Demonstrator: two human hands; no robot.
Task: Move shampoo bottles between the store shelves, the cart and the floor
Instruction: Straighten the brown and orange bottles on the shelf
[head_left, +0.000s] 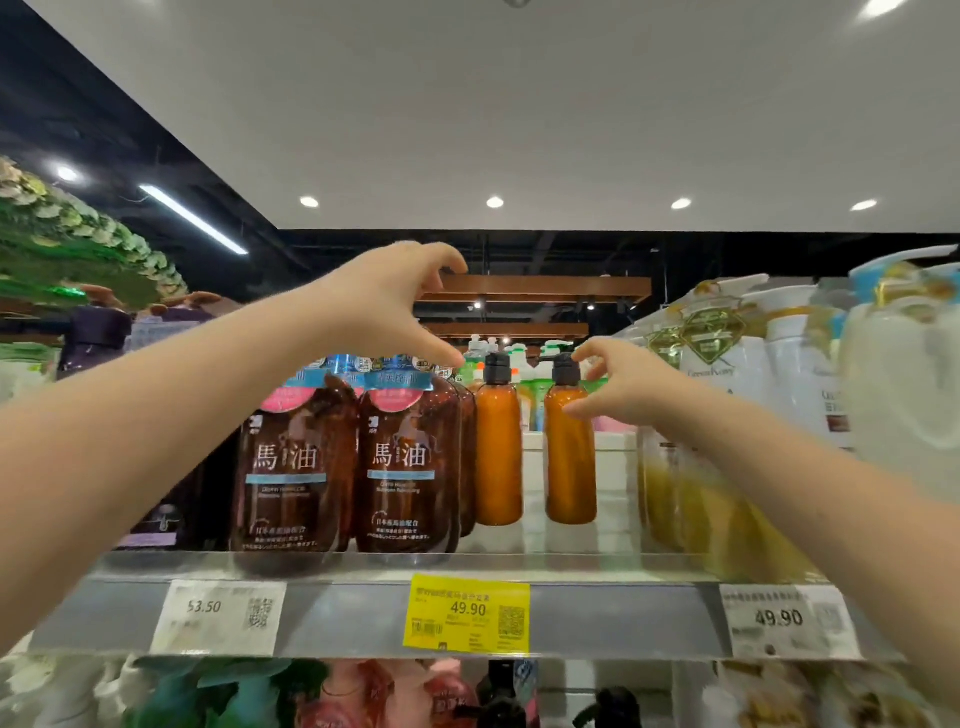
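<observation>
Two slim orange bottles with black pump caps stand on the top shelf (571, 618): one on the left (497, 452), one on the right (570, 457). My right hand (618, 387) is open, its fingertips touching the right bottle's shoulder and black cap. My left hand (395, 301) hovers open above two large brown pump bottles (410, 467), its thumb just above the left orange bottle's cap, holding nothing.
White and yellow pump bottles (717, 374) crowd the shelf on the right, purple bottles (98, 332) on the left. Price tags (467, 613) line the shelf edge. More bottles sit on the shelf below (363, 696).
</observation>
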